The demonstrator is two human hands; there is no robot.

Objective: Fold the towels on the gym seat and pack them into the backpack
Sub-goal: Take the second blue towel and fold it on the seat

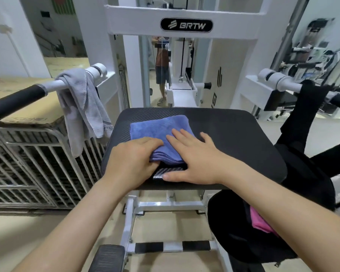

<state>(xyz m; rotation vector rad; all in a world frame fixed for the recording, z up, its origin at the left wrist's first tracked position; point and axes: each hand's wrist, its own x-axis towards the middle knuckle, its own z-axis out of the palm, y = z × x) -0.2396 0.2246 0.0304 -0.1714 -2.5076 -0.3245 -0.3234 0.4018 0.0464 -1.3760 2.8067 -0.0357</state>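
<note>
**Blue towel folded on the seat, pack-away pending**

Far left: grey towel [81, 107] hung unfolded over the machine's left handle bar [28, 93], well apart from the seat. Judged to be a later job.

Left hand [133, 160] sat at the near-left corner of the blue towel [157, 128]. Its grip was closed on the cloth, fingers curled over the stacked near edge. Whether the thumb was under the layers could not be told.

The blue towel lay on the padded surface of the gym seat [234, 134], left of centre, already folded into a small square with several layers showing at the near edge.

Right hand [194, 156] lay flat on the towel's right half. Its grip was apart, fingers straight and spread, pressing down, with the thumb on the bare seat just in front of the cloth.

Right of the seat: black backpack [302, 183], hung by its strap from the right handle bar, mouth open towards the person. A pink towel [261, 222] was already inside (folded or not, unclear).

Judgement: folding of the blue towel looked finished or at its last smoothing. The next move would call for both hands to clamp the stack so the layers do not slide apart, then carry it right and down into the open mouth beside the pink towel. The hanging bag may swing or sag shut, so one hand may have to hold it open.
</note>
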